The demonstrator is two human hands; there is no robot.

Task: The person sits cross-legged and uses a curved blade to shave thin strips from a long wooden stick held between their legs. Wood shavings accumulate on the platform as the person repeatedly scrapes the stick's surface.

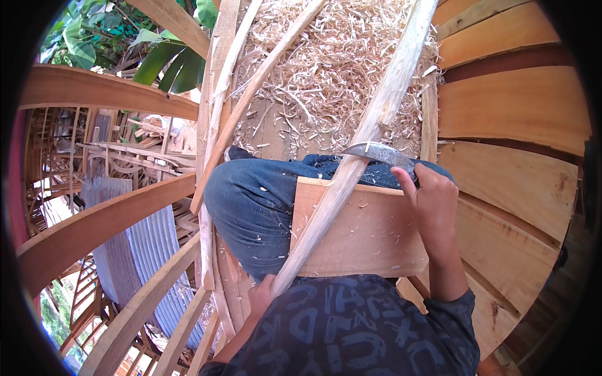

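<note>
A long pale wooden pole runs from near my waist up to the far right, slanting across my lap. My left hand is closed round its near end, beside my hip. In my right hand is a curved knife, the handle mostly hidden by my fingers and the thumb raised along it. The grey blade lies across the pole beyond my knees, its tip pointing left. Under the pole, a flat wooden board rests on my lap, dotted with small shavings.
Curly wood shavings cover the floor ahead. Long thin strips lean along the left, next to an open frame of curved slats. A wall of wide planks rises on the right. Corrugated sheets lie below, left.
</note>
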